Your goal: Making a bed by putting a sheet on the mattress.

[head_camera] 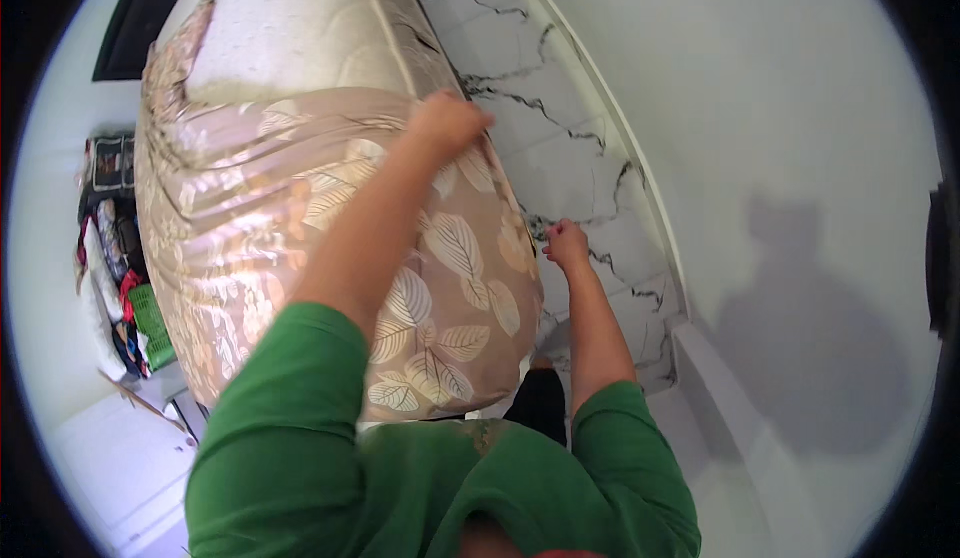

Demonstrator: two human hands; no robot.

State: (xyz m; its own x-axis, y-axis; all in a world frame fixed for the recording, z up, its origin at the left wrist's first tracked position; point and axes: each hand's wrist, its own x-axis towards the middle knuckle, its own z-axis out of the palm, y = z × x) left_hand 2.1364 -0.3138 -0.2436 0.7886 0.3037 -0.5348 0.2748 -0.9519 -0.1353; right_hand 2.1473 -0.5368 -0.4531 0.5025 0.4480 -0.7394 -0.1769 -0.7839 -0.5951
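A leaf-patterned fitted sheet (pixel 450 325) covers the near part of a cream mattress (pixel 292 29). Its edge crosses the mattress, with stretched folds running toward my left hand (pixel 450 124). That hand is closed on the sheet's edge at the mattress's right side; motion blur and the back of the hand hide the fingertips. Lower down, my right hand (pixel 568 244) hangs just off the mattress's right side, above the floor. Its fingers are curled, and nothing shows in them. At the far left corner the sheet is bunched up along the mattress edge.
White marble-patterned floor tiles (pixel 555 122) run between the mattress and the white wall (pixel 780 92). A green plastic basket (pixel 152 325) stands at the left among piled cloths and bags. A dark panel (pixel 146 17) is at the upper left.
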